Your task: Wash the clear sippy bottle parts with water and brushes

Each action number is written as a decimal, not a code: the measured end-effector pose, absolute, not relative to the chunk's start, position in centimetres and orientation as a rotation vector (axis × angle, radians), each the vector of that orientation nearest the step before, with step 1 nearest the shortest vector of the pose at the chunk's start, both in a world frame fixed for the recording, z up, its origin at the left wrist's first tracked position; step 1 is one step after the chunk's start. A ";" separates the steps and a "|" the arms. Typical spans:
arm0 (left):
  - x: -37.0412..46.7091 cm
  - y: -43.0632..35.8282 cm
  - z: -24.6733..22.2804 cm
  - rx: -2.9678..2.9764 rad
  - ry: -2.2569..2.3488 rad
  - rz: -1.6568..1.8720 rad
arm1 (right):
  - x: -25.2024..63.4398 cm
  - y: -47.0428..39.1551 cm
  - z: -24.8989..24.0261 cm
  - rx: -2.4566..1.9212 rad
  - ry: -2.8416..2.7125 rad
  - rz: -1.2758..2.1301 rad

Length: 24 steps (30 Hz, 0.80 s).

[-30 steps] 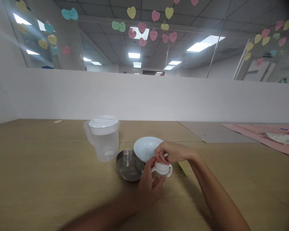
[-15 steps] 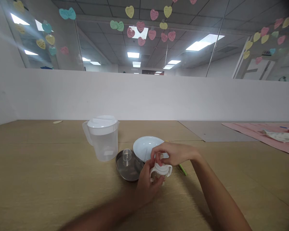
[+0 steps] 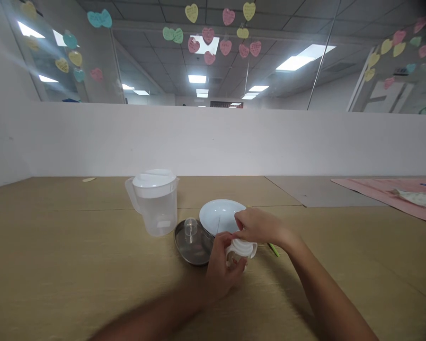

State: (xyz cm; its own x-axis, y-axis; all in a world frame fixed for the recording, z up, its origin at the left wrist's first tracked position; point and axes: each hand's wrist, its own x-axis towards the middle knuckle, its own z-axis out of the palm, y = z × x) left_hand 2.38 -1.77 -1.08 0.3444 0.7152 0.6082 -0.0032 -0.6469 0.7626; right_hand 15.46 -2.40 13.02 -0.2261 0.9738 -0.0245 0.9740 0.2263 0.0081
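A small clear cup (image 3: 237, 258) with a white lid (image 3: 242, 246) and white side handles stands low in the centre. My left hand (image 3: 223, 265) is wrapped round its left side. Over the lid, the fingers of my right hand (image 3: 257, 226) are curled together at its top; whatever they grip is too small to make out. Behind the cup is a white bowl (image 3: 218, 210) with a thin straight item in it. An oval metal tray (image 3: 195, 253) lies to the left, holding a small clear cap (image 3: 190, 227).
A clear pitcher (image 3: 159, 210) with a white lid stands left of the tray. A green stick (image 3: 274, 250) lies right of the cup. At the far right, a pink cloth (image 3: 369, 188) bears a white cloth (image 3: 417, 198). A white wall (image 3: 213, 142) rises behind the table.
The fingers of my right hand have drawn closer together and shifted slightly up and right off the middle of the lid. The whole view has shifted a little.
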 end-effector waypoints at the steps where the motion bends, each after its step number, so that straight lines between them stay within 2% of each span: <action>1: 2.4 -1.7 -1.1 1.947 0.622 1.364 | 15.5 -2.4 13.1 1.931 2.449 -0.035; 13: 2.4 -1.5 -1.7 2.010 0.681 1.401 | 16.6 -2.3 13.1 1.791 2.651 -0.349; 24: 2.4 -1.5 -1.3 2.036 0.675 1.353 | 15.1 -1.4 12.5 1.871 2.504 -0.101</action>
